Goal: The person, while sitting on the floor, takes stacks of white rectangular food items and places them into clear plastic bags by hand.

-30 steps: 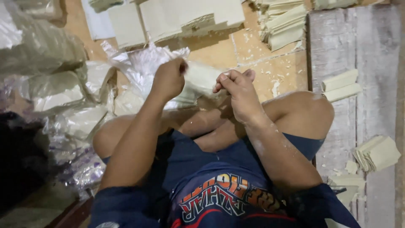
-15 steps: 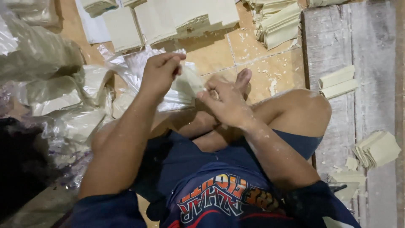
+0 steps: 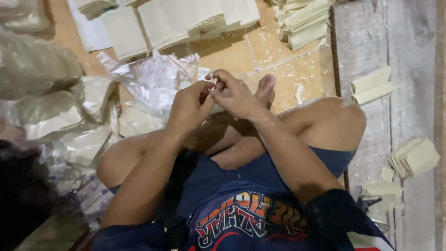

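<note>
Both hands meet above the crossed legs. The left hand (image 3: 188, 106) and right hand (image 3: 234, 95) pinch a small pale piece (image 3: 212, 88) between their fingers, just beside the clear plastic bag (image 3: 153, 81) on the left.

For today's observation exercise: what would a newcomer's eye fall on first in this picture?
First, the two hands meeting mid-frame: the left hand and right hand pinch something small and pale between them, above crossed bare legs. Next, crumpled clear plastic bags just beyond the hands, and stacks of pale flat sheets on the floor at top.
</note>
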